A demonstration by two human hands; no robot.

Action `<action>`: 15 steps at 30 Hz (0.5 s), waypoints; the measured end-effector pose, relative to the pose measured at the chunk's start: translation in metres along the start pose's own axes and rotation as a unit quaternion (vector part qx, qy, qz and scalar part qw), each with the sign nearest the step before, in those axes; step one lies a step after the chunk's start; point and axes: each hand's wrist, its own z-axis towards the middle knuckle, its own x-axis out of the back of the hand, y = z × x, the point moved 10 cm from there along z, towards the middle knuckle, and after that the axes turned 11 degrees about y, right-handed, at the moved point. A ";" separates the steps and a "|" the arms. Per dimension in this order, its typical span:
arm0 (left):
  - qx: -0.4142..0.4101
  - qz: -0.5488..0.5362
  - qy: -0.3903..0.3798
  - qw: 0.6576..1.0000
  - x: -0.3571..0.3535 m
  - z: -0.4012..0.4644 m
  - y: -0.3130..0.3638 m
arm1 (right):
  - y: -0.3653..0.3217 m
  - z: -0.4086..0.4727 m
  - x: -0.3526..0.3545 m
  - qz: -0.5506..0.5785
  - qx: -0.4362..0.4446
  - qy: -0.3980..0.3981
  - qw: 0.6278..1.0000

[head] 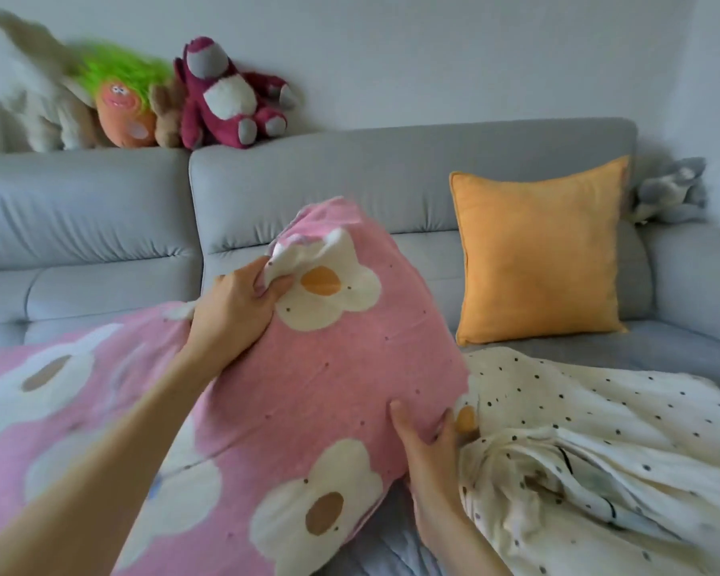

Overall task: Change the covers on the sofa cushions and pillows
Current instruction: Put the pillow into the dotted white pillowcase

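Observation:
A large pillow in a pink cover with white flowers (341, 359) lies tilted on the grey sofa (100, 209), one corner raised toward the backrest. My left hand (238, 305) pinches a bunched fold of the cover near that raised corner. My right hand (427, 446) grips the pillow's lower right edge, fingers wrapped around it. A cream cover with black dots (591, 442) lies crumpled on the seat to the right, touching the pillow. An orange cushion (541, 251) stands upright against the backrest, apart from both hands.
Plush toys sit on top of the backrest at the left: a magenta bear (225, 93), an orange one with green hair (121, 101) and a cream one (38, 97). A grey plush toy (670, 193) rests on the right armrest. The wall is close behind.

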 end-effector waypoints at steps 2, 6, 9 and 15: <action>-0.020 -0.036 0.040 0.998 0.032 0.004 0.038 | -0.021 -0.002 -0.005 0.052 -0.012 -0.055 0.997; -0.041 -0.103 0.106 0.988 0.097 0.016 0.104 | -0.100 -0.016 0.005 0.086 0.082 -0.116 0.986; -0.055 -0.165 0.146 0.974 0.142 0.031 0.145 | -0.192 -0.023 0.036 0.077 0.237 -0.092 0.964; 0.059 -0.325 0.157 0.931 0.157 0.038 0.177 | -0.347 -0.044 0.101 -0.029 0.369 -0.059 0.927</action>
